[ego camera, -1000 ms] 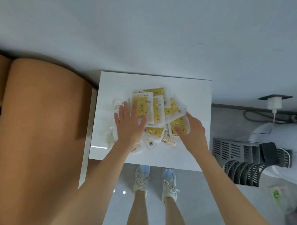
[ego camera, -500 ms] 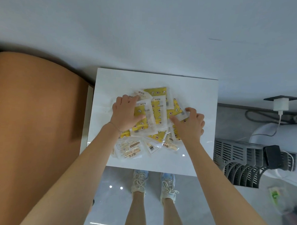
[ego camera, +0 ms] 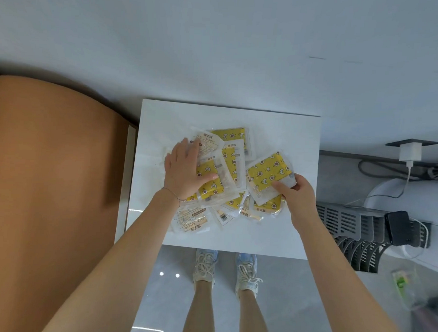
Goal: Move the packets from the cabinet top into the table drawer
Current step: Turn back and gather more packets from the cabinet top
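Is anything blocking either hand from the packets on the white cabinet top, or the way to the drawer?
Nothing blocks the hands: the left hand lies flat on the pile of packets, and the right hand pinches a yellow packet at its edge. The drawer is not in view, so that path cannot be judged.

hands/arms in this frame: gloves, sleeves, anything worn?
No gloves, and no sleeves in view on either arm. The left hand has a thin bracelet at the wrist. The right hand shows no watch or band.
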{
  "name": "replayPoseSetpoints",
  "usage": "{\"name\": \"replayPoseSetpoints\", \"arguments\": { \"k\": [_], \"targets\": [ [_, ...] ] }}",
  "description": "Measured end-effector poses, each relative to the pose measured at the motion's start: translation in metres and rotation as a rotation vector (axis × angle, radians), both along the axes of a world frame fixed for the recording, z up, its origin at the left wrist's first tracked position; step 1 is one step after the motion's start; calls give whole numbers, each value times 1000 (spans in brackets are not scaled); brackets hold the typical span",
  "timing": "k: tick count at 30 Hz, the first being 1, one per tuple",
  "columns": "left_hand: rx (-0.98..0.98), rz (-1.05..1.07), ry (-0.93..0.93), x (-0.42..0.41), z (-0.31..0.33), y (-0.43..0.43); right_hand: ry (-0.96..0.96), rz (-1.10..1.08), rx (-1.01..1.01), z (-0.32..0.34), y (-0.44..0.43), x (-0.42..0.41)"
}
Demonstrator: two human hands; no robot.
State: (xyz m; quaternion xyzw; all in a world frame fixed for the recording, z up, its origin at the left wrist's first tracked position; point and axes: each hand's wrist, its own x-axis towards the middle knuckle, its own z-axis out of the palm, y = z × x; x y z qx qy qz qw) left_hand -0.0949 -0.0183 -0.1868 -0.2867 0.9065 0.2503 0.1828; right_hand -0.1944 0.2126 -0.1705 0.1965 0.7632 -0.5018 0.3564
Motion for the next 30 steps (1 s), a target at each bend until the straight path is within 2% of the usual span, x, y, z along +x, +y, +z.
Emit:
{"name": "replayPoseSetpoints", "arguments": {
  "k": [3,8,11,16,20,23,26,28,30],
  "targets": [
    [-22,58,91,-2,0,0,13,-18,-28,3,3,6],
    [89,153,-35,-9,1,1,67,-78,-57,9,1,12],
    [132,176,-17,-15,5,-3,72,-116,-84,12,4,14],
    [141,91,8,-13,4,1,25,-155,-140,11,8,16],
    [165,8,11,-5,3,9,7,-141,-101,8,5,23],
    [133,10,105,-2,6,13,9,-155,-49,8,3,28],
    [130,59,200,0,8,13,0,-140,-42,9,4,31],
    [239,169,195,0,12,9,-16,-143,-72,9,6,34],
    [287,194,173,2,15,4,-23,-155,-90,11,8,36]
  ]
}}
